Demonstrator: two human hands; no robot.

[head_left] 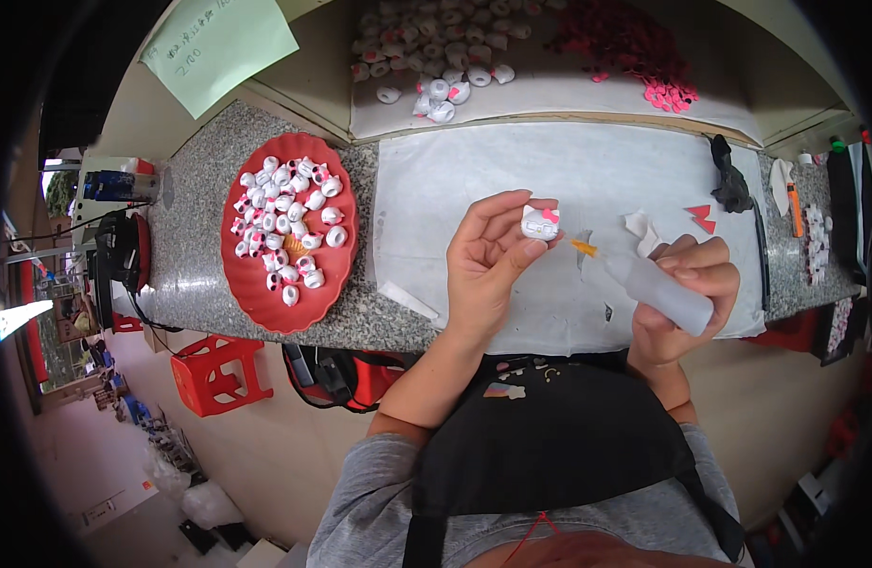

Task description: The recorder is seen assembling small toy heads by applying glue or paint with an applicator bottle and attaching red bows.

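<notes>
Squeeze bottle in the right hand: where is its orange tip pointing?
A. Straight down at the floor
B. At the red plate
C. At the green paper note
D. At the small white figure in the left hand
D: the squeeze bottle in the right hand aims its orange tip at the small white figure pinched in the left hand fingers.

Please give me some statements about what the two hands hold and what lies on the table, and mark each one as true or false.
1. The left hand holds a small white cat-head figure with a pink bow. True.
2. The right hand holds a pair of scissors. False: it grips a translucent squeeze bottle with an orange nozzle.
3. The red plate lies to the person's left, full of small white figures. True.
4. The bottle's nozzle points away from the figure. False: it points toward it.
</notes>
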